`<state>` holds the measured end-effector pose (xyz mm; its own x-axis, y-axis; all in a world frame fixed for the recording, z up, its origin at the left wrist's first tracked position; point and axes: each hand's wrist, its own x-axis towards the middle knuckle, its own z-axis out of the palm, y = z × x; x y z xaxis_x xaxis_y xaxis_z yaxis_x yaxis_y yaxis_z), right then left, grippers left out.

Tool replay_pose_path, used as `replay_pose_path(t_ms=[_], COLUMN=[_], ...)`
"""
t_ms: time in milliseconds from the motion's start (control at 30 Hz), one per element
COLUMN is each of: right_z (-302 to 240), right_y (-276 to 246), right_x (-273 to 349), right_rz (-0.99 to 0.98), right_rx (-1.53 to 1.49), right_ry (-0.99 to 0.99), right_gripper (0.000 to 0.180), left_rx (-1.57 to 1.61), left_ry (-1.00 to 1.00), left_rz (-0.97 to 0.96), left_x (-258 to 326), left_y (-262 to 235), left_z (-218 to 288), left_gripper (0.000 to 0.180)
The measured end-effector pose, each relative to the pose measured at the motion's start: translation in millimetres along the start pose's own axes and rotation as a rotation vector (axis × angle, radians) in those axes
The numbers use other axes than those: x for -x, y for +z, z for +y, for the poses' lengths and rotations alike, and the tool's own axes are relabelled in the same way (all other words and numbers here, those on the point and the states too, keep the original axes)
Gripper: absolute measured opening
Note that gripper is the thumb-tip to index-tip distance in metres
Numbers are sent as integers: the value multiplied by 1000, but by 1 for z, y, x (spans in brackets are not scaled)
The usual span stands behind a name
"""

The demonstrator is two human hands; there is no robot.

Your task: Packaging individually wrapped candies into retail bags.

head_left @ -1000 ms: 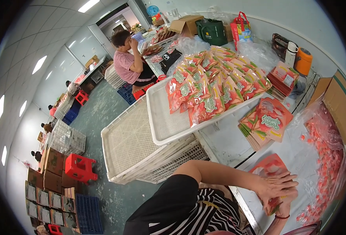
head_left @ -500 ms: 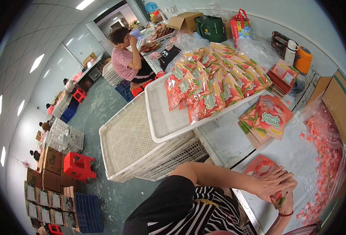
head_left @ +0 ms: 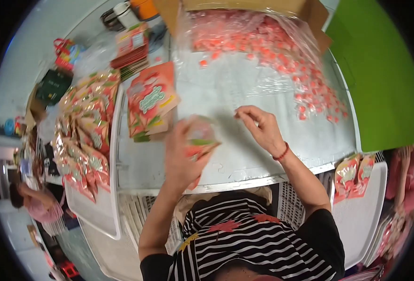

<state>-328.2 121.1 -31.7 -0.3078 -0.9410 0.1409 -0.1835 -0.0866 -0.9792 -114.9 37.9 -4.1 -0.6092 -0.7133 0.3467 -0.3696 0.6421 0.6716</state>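
My left hand point(head_left: 178, 157) is wrapped round a pink-and-tan plastic pouch point(head_left: 202, 149), held above the near part of the work table point(head_left: 235, 159). Motion blurs both the hand and the pouch. To the right, my right hand point(head_left: 261, 130) hovers over the table with its fingers curled and the tips drawn together. Whether something small sits between those fingertips I cannot make out. Beyond my left hand lies a stack of flat printed pouches point(head_left: 153, 98). Many small red wrapped pieces point(head_left: 282, 58) spill from a clear plastic liner at the far side.
An open cardboard box point(head_left: 253, 4) stands behind the red pieces. On the left, a white tray point(head_left: 115, 206) holds a heap of filled pouches point(head_left: 87, 136). A green panel point(head_left: 378, 75) borders the right. Another tray point(head_left: 357, 225) holds pouches, near another person's arm point(head_left: 403, 173).
My view has swung right to face the table. My hands, together over a pouch before, are now apart; the left grips a pouch.
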Motion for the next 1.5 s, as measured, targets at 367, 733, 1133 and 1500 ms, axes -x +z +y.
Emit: replay_pose_path(t_ms=[367,733,1133,1500], right_z=[121,96,102,96], right_y=[-141,-125,-105,-42], right_x=[-128,-188,-93,-62], right_rz=[533,320,-16,-46], right_rx=[1289,1320,1391,786], right_ry=[-60,493,-362,-303], right_gripper=[68,80,45,39], left_rx=[55,-88,31,-52], left_ry=[-134,-234,-193,-151], left_rz=[173,153,177,189], left_x=[38,66,46,64], left_y=[-40,-40,-33,-47], left_z=[15,-12,-13,-16], left_gripper=[103,103,101,102])
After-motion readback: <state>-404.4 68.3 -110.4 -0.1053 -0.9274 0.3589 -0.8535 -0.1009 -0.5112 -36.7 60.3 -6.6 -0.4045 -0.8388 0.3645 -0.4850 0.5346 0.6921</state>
